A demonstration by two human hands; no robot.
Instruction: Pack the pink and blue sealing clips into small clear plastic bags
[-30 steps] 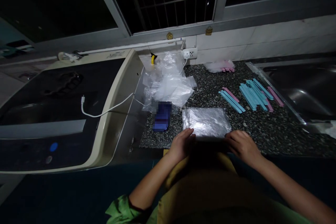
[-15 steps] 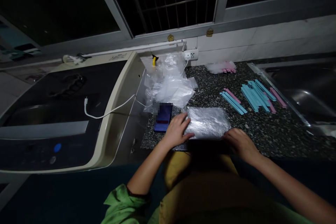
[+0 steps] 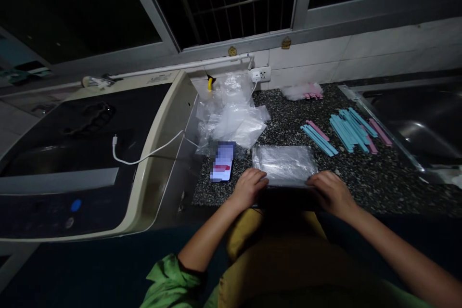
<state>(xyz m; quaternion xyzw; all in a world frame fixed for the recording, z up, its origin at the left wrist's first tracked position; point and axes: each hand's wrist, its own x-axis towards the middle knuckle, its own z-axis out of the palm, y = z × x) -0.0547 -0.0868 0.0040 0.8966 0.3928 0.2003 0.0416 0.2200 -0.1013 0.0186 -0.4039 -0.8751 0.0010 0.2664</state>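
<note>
A flat, shiny clear plastic packet (image 3: 285, 164) lies on the speckled dark counter in front of me; what it contains I cannot make out. My left hand (image 3: 250, 187) is closed at its near left corner, fingers curled together over the edge. At the near right corner my right hand (image 3: 331, 191) pinches the plastic, with part of its fingers in shadow. Just left of the packet is a phone (image 3: 223, 162) with a lit screen. Flat blue strips (image 3: 348, 130) and a few pink strips (image 3: 380, 133) are spread to the right.
Crumpled clear plastic bags (image 3: 236, 122) are heaped behind the phone. A bag with pink pieces (image 3: 303, 91) lies near the wall. On the left stands a washing machine (image 3: 151, 154) with a white cable (image 3: 144, 156) across its top. A metal sink (image 3: 426, 125) is at the right.
My left hand has slid from the packet's left side toward its near corner, its fingers now curled. My right hand stays at the near right corner. The phone screen has brightened.
</note>
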